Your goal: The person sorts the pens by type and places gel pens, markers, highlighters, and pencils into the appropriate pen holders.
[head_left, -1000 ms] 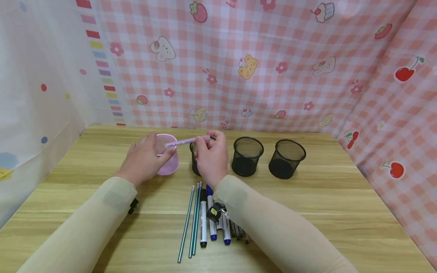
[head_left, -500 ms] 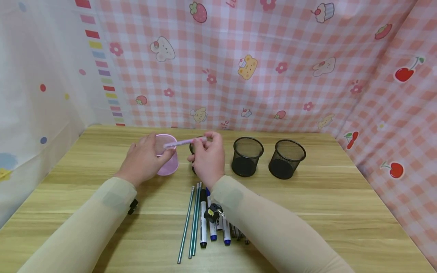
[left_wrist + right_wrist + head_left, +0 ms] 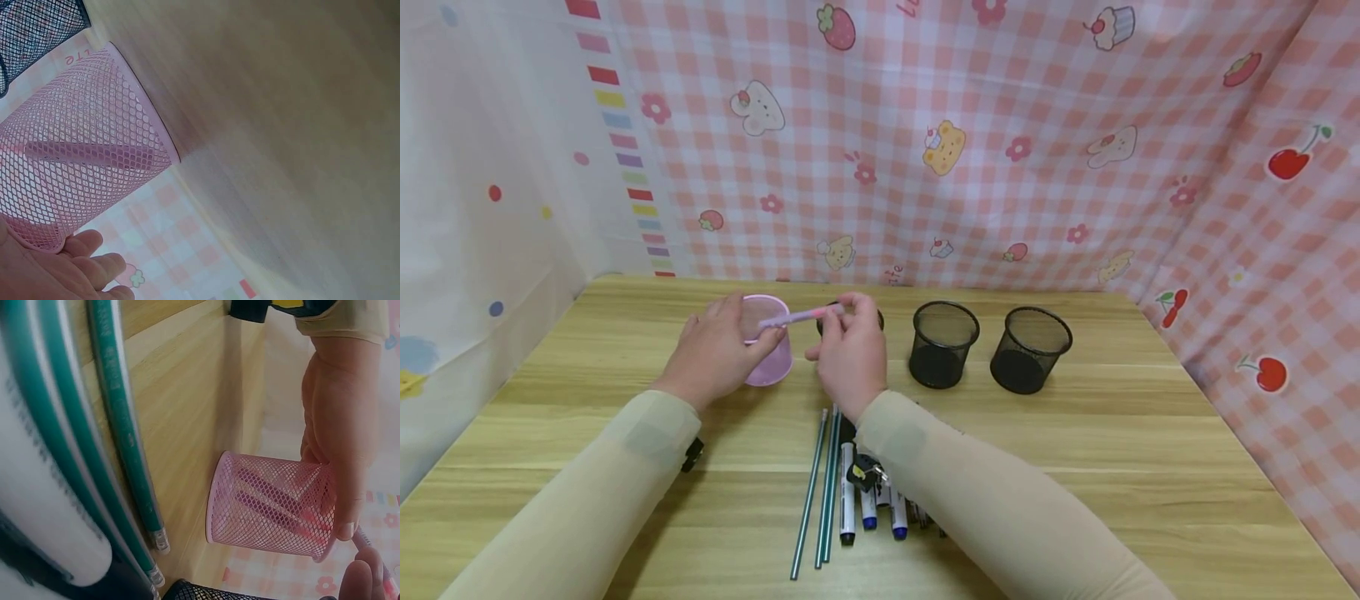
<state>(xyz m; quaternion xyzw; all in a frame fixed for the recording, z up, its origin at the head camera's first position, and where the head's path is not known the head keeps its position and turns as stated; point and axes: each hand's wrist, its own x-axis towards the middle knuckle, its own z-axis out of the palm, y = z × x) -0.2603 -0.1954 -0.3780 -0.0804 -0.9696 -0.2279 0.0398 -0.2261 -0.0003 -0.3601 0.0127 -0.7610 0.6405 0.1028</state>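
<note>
In the head view, the right hand [image 3: 852,358] is pinching a purple pen [image 3: 796,317] between nearly closed fingers, its end reaching over the pink cup [image 3: 771,365]; the left hand [image 3: 713,354] is gripping that cup, fingers curling at its rim. The left wrist view is revealing a pen inside [image 3: 94,154]; the right wrist view is showing two. Tabletop [image 3: 602,333] is stretching leftward to its edge; black cups [image 3: 938,363] are standing rightward.

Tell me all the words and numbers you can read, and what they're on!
"ife": tilted lettering, low on the checked cloth.
Red letters at the picture's top, also on cloth: cut off.
Green pencil: print too blurred.
White marker: writing too blurred.
Purple pen: marks too small.
</note>
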